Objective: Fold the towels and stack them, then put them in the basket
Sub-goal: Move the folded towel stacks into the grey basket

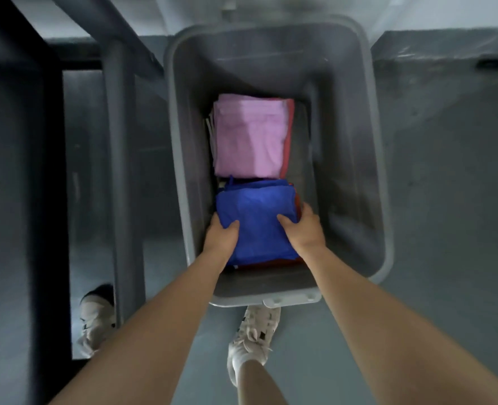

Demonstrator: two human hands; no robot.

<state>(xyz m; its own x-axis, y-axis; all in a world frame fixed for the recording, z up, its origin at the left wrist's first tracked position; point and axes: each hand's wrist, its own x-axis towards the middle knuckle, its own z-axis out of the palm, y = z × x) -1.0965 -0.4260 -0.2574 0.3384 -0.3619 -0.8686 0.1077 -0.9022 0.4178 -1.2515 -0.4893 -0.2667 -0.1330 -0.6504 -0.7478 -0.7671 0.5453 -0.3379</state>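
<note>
Hands: left hand (pixel 222 233) and right hand (pixel 303 229) grip the blue stack (pixel 256 220) by its sides, keeping it square.
Spot: basket's (pixel 356 171) near end, beside the pink stack (pixel 250 135).

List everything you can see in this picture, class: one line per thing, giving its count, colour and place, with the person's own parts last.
Deep grey plastic basket: one, grey, on the floor in front of the person.
Folded pink towel stack: one, pink on top, red edge beneath, far half of the basket.
Folded blue towel stack: one, blue on top, red-orange beneath, near half of the basket.
Grey metal frame post: one, grey, left of the basket.
White sneakers: two, white, on the floor near the basket.
Left hand: one, gripping the blue stack's left side.
Right hand: one, gripping its right side.
</note>
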